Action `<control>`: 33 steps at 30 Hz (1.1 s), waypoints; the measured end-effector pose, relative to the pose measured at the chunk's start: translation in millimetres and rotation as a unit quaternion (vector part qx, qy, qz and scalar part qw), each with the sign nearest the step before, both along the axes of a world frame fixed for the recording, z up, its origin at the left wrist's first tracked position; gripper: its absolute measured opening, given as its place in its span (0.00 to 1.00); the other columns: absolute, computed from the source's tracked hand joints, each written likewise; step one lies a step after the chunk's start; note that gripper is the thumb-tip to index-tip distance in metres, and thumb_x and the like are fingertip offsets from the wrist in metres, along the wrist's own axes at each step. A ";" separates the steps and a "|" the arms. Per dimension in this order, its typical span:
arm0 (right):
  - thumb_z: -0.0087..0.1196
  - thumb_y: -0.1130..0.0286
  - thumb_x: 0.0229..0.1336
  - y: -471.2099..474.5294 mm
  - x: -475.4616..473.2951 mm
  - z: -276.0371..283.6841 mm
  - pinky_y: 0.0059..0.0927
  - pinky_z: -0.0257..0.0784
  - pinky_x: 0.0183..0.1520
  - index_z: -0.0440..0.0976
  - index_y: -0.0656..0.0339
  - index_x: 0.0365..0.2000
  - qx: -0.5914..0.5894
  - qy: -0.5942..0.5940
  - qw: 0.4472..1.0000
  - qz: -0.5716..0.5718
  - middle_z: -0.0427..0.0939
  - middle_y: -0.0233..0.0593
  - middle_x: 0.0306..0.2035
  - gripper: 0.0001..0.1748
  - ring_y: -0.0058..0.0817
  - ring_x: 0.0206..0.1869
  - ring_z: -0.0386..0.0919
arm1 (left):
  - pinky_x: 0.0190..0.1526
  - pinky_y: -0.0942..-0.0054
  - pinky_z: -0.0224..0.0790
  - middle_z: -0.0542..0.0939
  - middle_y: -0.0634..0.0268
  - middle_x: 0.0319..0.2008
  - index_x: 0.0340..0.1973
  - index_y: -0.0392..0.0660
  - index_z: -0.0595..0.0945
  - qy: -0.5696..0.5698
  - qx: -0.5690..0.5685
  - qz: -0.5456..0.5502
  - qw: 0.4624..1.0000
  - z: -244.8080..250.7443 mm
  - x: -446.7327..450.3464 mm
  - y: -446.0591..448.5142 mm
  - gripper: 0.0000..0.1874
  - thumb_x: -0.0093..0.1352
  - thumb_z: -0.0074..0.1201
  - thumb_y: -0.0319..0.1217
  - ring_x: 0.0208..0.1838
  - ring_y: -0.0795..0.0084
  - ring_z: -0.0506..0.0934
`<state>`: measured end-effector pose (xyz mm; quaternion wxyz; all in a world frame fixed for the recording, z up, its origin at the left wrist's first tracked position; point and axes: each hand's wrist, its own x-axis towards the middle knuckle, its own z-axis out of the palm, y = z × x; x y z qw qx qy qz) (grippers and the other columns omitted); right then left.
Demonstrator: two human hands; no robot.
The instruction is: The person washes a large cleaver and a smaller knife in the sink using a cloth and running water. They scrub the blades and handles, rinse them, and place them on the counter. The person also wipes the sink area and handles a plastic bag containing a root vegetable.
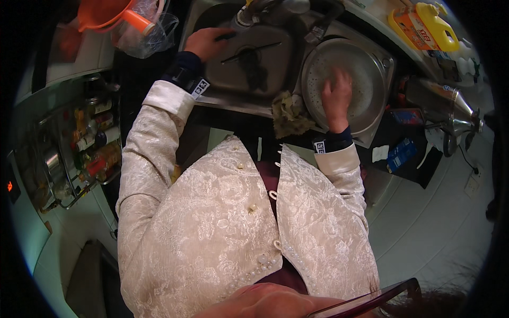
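Observation:
My left hand [206,43] is over the left edge of the steel sink [274,85], its fingers closed around a small dark handle-like object [226,36]. Just beyond it is a clear cup-like thing [241,20], partly cut off by the faucet area. A thin dark stick [270,46] lies across the sink above a round drain. My right hand [338,95] reaches into a round metal basin [373,115] of sudsy water; its fingertips are blurred, and whether they hold anything is unclear. A crumpled brownish cloth [292,115] hangs at the sink's front edge, between the hands.
An orange plastic dipper [105,14] and clear plastic bag [143,39] are at upper left. To the right stand a yellow jug [427,28] and a steel pot [441,101], near a blue packet [401,154]. Bottles [99,139] fill a rack at left.

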<state>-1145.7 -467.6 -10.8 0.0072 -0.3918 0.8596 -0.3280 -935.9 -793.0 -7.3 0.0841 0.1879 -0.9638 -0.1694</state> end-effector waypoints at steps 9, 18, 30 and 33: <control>0.51 0.79 0.48 7.1 -4.7 -7.1 0.44 0.66 0.59 0.75 0.61 0.44 -0.007 -0.024 0.999 -0.024 0.73 0.50 0.54 0.19 0.50 0.56 0.70 | 0.20 0.84 0.60 0.77 0.67 0.25 0.58 0.41 0.74 -0.010 0.593 0.259 0.762 11.1 78.1 -24.1 0.21 0.72 0.49 0.36 0.23 0.81 0.73; 0.51 0.78 0.49 10.1 -22.8 -10.9 0.42 0.67 0.58 0.74 0.61 0.45 -0.006 -0.005 0.999 -0.049 0.73 0.51 0.53 0.19 0.50 0.55 0.71 | 0.17 0.84 0.55 0.76 0.63 0.20 0.59 0.40 0.72 0.020 0.683 0.262 0.681 13.1 110.4 -15.4 0.22 0.72 0.49 0.36 0.14 0.80 0.66; 0.50 0.78 0.55 10.0 -3.7 17.6 0.37 0.71 0.50 0.76 0.64 0.41 -0.016 -0.016 0.999 -0.033 0.77 0.48 0.45 0.12 0.44 0.48 0.76 | 0.36 0.69 0.72 0.82 0.58 0.37 0.49 0.43 0.80 -0.109 0.327 0.051 0.937 -48.4 -28.2 -27.9 0.19 0.66 0.56 0.37 0.37 0.63 0.81; 0.50 0.77 0.57 2.2 13.5 26.9 0.31 0.72 0.46 0.76 0.66 0.41 -0.055 -0.146 0.987 -0.026 0.79 0.44 0.42 0.11 0.36 0.44 0.78 | 0.47 0.61 0.72 0.82 0.53 0.42 0.47 0.47 0.82 -0.081 0.191 0.026 0.978 -52.5 -44.4 -16.1 0.20 0.61 0.61 0.40 0.45 0.52 0.80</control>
